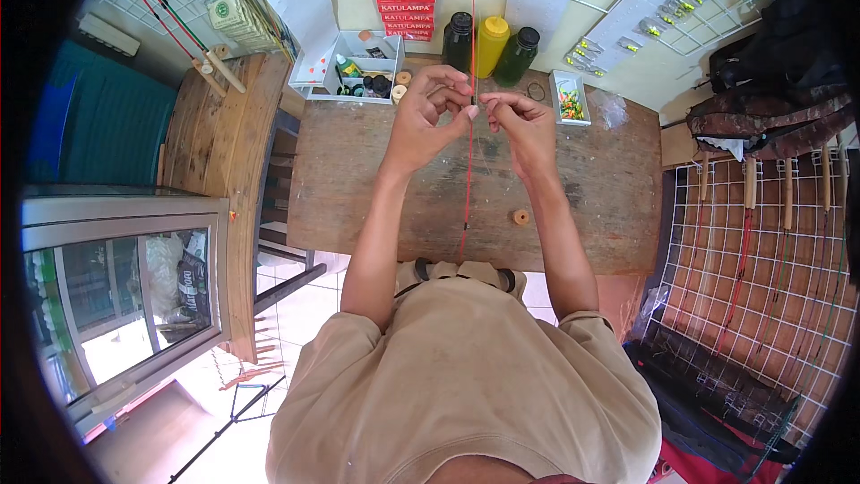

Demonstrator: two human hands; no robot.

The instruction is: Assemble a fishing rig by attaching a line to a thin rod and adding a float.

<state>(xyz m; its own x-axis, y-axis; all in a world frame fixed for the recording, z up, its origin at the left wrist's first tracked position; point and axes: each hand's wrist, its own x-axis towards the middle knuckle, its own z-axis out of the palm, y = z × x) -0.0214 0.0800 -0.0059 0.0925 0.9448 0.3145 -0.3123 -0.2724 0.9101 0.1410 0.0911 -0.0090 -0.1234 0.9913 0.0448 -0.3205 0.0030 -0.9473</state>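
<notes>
A thin red fishing rod [469, 166] with black bands and a pink tip stands lengthwise in front of me over the table. My left hand [429, 119] pinches it between thumb and fingers at a dark band. Just to the right of the rod, my right hand [521, 128] has its thumb and fingertips closed together. A faint thread seems to run near those fingertips, but what they hold is too fine to make out. A small wooden spool [520, 216] lies on the worn wooden table [358, 188], near my right forearm.
At the back stand a black bottle [458, 43], a yellow bottle [491, 47] and a dark green bottle [517, 58]. A white organizer box [349, 94] with small bottles sits back left. A white tray [570, 97] of colourful small pieces is back right. Rods hang on a grid rack [761, 242].
</notes>
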